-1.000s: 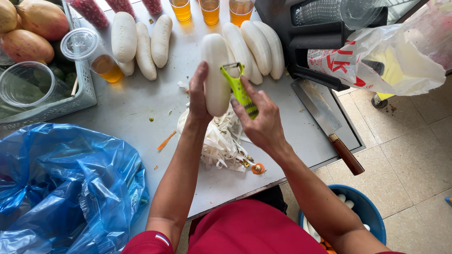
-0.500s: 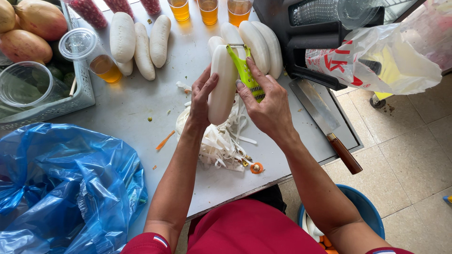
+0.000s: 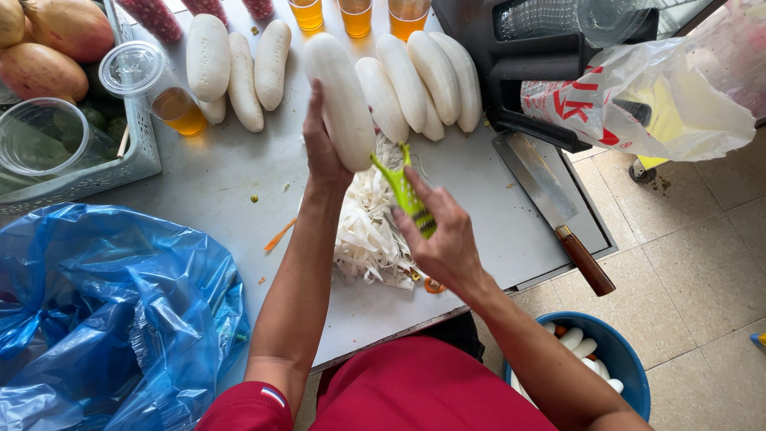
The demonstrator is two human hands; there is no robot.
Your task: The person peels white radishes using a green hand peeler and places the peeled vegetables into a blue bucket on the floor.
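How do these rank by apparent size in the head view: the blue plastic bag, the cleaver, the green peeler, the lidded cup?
1. blue plastic bag, clearly largest, though nearest the camera.
2. cleaver.
3. and 4. lidded cup and green peeler look alike; the right hand hides part of the peeler.

A red short-sleeved top is worn, its fabric plain across the chest. On the left sleeve's hem a small patch is seen — striped in what may be red, white and blue. Both forearms are left bare; the left hand [image 3: 323, 152] and right hand [image 3: 447, 239] are ungloved, and no rings or watch can be made out.
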